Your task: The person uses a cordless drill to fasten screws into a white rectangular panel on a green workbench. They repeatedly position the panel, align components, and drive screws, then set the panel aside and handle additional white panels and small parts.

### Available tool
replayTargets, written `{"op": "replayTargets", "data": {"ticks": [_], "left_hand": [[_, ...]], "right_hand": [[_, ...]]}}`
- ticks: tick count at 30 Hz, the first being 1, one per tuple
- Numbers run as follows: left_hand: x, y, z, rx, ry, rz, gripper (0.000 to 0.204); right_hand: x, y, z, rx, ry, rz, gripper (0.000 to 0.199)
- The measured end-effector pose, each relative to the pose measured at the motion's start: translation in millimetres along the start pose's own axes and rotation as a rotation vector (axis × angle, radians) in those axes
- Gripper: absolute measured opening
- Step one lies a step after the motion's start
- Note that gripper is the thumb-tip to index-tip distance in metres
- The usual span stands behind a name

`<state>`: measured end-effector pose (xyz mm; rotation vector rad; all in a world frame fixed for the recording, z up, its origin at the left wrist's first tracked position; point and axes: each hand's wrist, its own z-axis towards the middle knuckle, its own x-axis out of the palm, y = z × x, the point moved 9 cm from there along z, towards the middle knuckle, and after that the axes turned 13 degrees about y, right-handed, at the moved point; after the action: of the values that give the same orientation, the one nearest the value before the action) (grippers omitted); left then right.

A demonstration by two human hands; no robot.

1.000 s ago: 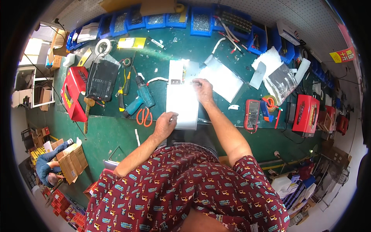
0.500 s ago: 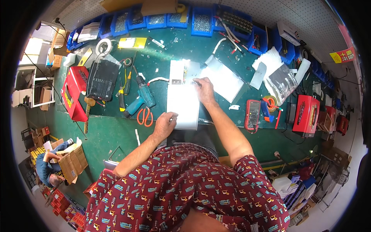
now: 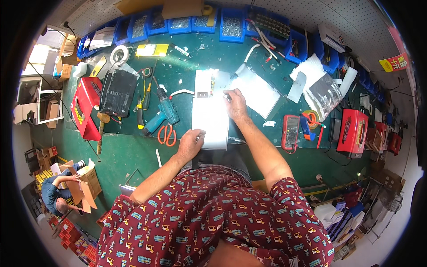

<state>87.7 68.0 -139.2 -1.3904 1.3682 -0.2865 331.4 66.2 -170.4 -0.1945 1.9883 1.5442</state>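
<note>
On bench, both hands (image 3: 190, 144) stay on metal sheet (image 3: 210, 120), unmoved.

Left hand (image 3: 190, 143) flat; right hand (image 3: 235, 103) curled

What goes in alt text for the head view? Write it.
A person's left hand presses the near edge of a long pale panel on a green workbench, while the right hand works at its far end; a teal drill and orange scissors lie alongside.
</note>
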Motion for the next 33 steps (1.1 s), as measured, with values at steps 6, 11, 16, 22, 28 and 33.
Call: {"op": "replayTargets", "data": {"ticks": [6, 11, 16, 22, 28, 33], "left_hand": [[-4, -14, 16, 0.089, -0.053, 0.129, 0.016], [-6, -13, 54, 0.073, -0.09, 0.262, 0.014], [-17, -17, 77, 0.023, -0.128, 0.166, 0.016], [-32, -16, 85, 0.017, -0.232, 0.0, 0.033], [-37, -22, 101, -0.025, -0.256, -0.113, 0.04], [-31, -12, 115, -0.047, -0.278, -0.091, 0.035]], "right_hand": [[5, -6, 4, 0.019, 0.022, -0.064, 0.019], [-1, 4, -1, 0.001, -0.028, -0.027, 0.018], [10, 19, -16, -0.049, -0.039, -0.129, 0.017], [26, 27, -16, 0.011, -0.043, -0.238, 0.013], [29, 24, -11, 0.1, 0.01, -0.21, 0.014], [29, 22, -12, 0.146, 0.027, -0.184, 0.015]]}}
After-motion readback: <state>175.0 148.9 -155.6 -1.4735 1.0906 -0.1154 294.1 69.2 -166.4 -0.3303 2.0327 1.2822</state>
